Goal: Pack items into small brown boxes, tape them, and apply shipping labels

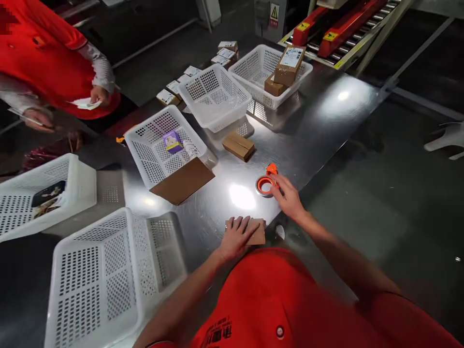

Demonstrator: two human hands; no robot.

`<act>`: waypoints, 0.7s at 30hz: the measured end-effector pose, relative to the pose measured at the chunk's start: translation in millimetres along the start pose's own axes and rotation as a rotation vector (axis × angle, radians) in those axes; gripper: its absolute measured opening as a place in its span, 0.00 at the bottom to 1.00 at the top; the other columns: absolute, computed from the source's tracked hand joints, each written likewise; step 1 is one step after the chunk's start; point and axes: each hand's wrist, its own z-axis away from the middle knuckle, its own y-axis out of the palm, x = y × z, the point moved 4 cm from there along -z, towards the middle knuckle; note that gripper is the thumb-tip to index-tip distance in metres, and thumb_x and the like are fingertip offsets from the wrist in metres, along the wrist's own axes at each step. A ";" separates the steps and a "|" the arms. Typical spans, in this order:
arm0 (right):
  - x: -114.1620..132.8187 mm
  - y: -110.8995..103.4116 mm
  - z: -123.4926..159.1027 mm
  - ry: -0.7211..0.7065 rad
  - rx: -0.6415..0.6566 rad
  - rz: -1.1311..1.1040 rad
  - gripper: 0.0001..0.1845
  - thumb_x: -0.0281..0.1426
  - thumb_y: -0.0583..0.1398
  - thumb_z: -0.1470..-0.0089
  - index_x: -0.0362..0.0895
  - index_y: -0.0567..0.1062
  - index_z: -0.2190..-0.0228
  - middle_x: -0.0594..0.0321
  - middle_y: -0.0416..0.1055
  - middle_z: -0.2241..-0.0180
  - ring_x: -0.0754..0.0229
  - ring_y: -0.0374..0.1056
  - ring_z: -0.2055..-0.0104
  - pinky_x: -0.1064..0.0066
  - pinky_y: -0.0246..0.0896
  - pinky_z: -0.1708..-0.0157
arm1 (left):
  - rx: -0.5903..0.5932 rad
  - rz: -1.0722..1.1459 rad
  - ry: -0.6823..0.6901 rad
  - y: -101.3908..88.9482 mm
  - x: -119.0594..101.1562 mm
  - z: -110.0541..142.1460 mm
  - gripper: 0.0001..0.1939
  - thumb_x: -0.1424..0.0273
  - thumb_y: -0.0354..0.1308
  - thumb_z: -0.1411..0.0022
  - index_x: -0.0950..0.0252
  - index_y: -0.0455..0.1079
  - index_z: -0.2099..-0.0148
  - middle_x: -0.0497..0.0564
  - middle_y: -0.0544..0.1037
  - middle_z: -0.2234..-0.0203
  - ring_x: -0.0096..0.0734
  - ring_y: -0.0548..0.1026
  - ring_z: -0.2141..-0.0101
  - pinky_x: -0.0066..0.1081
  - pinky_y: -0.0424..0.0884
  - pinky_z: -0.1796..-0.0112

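Observation:
Near the front edge of the metal table lies a small brown cardboard box (258, 233). My left hand (235, 239) rests flat on top of it, fingers spread and thumb out to the right. Farther forward and to the right, my right hand (288, 197) is at an orange tape dispenser (264, 185) with a roll of tape on it. The fingers and thumb close around its right side, and part of the dispenser is hidden behind them. Another closed brown carton (238, 146) lies beyond the dispenser.
A white basket (136, 137) holds a purple box (172, 142), with a cardboard flap (183, 181) before it. More white baskets (135, 270) stand left and behind; one holds brown parcels (289, 65). Labelled boxes (167, 97) line the far edge. A co-worker (54, 67) stands opposite, holding paper.

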 end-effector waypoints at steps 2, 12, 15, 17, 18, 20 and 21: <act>28.1 -11.4 5.0 -0.060 -0.016 -0.104 0.22 0.40 0.51 0.34 0.47 0.71 0.44 0.53 0.70 0.43 0.52 0.65 0.40 0.55 0.60 0.40 | -0.038 -0.046 0.000 -5.8 -3.6 8.3 0.41 0.57 0.60 0.38 0.49 0.47 0.28 0.63 0.60 0.35 0.61 0.61 0.41 0.59 0.52 0.44; 21.7 -37.1 1.1 0.244 -0.122 -0.412 0.19 0.44 0.57 0.38 0.47 0.79 0.53 0.57 0.77 0.54 0.56 0.74 0.55 0.61 0.71 0.52 | -0.137 0.151 0.109 -51.5 -33.1 -42.1 0.36 0.57 0.63 0.40 0.43 0.58 0.32 0.61 0.63 0.38 0.58 0.63 0.44 0.57 0.55 0.45; -11.4 -63.0 -13.5 0.419 -0.277 -0.581 0.19 0.46 0.62 0.43 0.45 0.80 0.60 0.58 0.79 0.62 0.56 0.75 0.60 0.60 0.74 0.56 | -0.244 0.525 0.096 -67.7 -55.6 -90.7 0.38 0.50 0.64 0.44 0.50 0.62 0.34 0.60 0.60 0.36 0.57 0.61 0.41 0.53 0.57 0.43; -23.2 -97.4 -21.8 0.423 -0.449 -0.636 0.18 0.45 0.63 0.44 0.44 0.80 0.60 0.59 0.79 0.64 0.56 0.76 0.60 0.60 0.74 0.56 | -0.206 0.794 0.110 -71.6 -56.9 -105.1 0.44 0.51 0.68 0.49 0.54 0.61 0.33 0.60 0.61 0.36 0.54 0.61 0.39 0.50 0.57 0.41; -23.1 -115.3 -23.9 0.393 -0.515 -0.622 0.18 0.44 0.63 0.44 0.45 0.79 0.58 0.59 0.79 0.64 0.56 0.76 0.59 0.60 0.74 0.56 | -0.186 0.937 0.076 -72.4 -51.2 -104.8 0.47 0.52 0.70 0.51 0.55 0.59 0.32 0.60 0.61 0.36 0.53 0.61 0.39 0.49 0.57 0.40; -10.8 -140.2 -24.0 0.308 -0.543 -0.530 0.18 0.43 0.62 0.42 0.46 0.78 0.54 0.58 0.79 0.60 0.56 0.75 0.56 0.60 0.72 0.53 | -0.126 1.238 -0.064 -71.3 -32.5 -93.0 0.51 0.55 0.72 0.53 0.57 0.56 0.30 0.59 0.63 0.36 0.52 0.63 0.39 0.46 0.58 0.40; -0.2 -143.6 -23.2 0.260 -0.493 -0.477 0.19 0.43 0.61 0.40 0.47 0.78 0.53 0.57 0.79 0.58 0.56 0.75 0.54 0.59 0.71 0.50 | -0.088 1.392 -0.149 -70.2 -23.0 -83.7 0.50 0.56 0.71 0.53 0.57 0.56 0.30 0.58 0.67 0.38 0.51 0.66 0.41 0.44 0.61 0.41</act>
